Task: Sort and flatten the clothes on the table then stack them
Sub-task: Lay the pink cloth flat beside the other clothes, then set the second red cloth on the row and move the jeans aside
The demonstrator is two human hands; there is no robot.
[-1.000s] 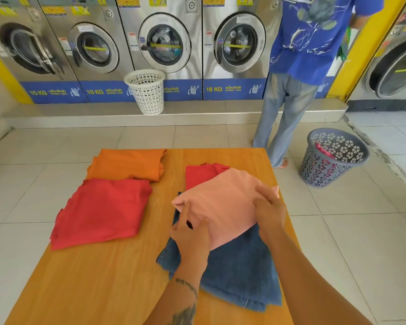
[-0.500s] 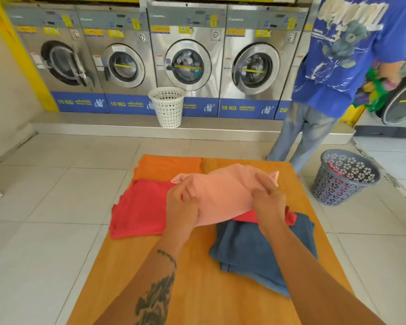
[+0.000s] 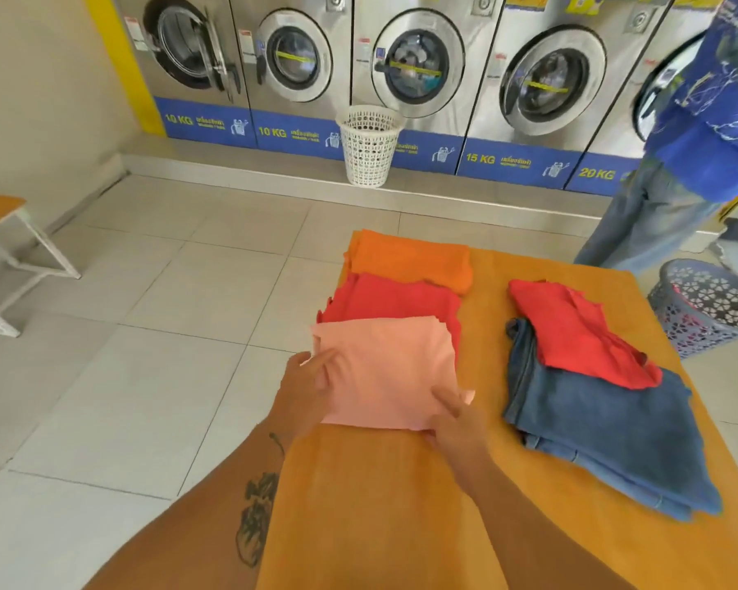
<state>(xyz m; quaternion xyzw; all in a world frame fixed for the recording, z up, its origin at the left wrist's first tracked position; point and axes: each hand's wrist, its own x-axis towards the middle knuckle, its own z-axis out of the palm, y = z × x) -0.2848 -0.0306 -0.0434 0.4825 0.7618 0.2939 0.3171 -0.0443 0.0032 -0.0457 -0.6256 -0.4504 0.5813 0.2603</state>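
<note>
A folded pink garment lies on the left side of the wooden table, overlapping the near edge of a folded red garment. My left hand grips its left edge and my right hand pinches its near right corner. Behind the red one lies a folded orange garment. On the right, a loose red garment rests on folded blue jeans.
A person in a blue shirt stands at the far right beside a grey basket. A white basket stands against the row of washing machines. A bench is at the left.
Both hands carried the pink garment from above the jeans leftward and set it down on the red garment's near edge. The loose red garment on the jeans is now uncovered.
</note>
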